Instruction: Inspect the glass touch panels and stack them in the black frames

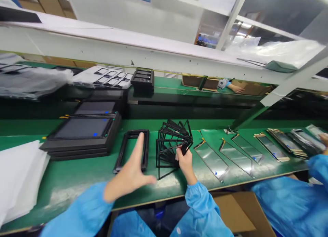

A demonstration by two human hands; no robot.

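My right hand (pixel 185 161) grips a fanned-out bunch of thin black rectangular frames (pixel 166 140) by one corner, just above the green bench. My left hand (pixel 132 173) is raised with thumb and fingers apart, holding nothing. Under and beyond it lies a small stack of black frames (pixel 124 149), partly covered by the hand. To the right of my right hand, several clear panels (pixel 211 160) with small blue tabs and orange flex tails rest flat on the bench.
Dark panels in a stack of black trays (pixel 82 131) stand at the left, beside white sheets (pixel 23 179). Bundled panels (pixel 271 146) lie farther right, near a co-worker's blue sleeve (pixel 317 167). An open cardboard box (pixel 238 209) sits below the bench edge. A shelf beam (pixel 143 52) crosses above.
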